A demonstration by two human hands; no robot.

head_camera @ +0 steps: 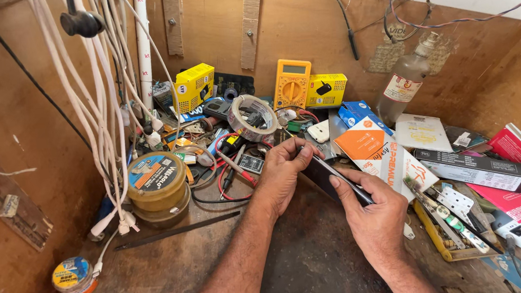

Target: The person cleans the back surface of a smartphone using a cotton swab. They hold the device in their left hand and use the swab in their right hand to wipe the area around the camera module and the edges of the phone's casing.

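Observation:
Both of my hands hold a dark, flat smartphone tilted over the middle of the workbench. My left hand grips its upper end, fingers curled over the top edge. Around the phone's lower end closes my right hand, thumb lying along the side. Just behind the phone lie an orange and white packet and a roll of clear tape.
A yellow multimeter and yellow boxes stand at the back. A round tin sits left, under hanging white cables. A glass bottle, red and black boxes and a tray of small tools crowd the right.

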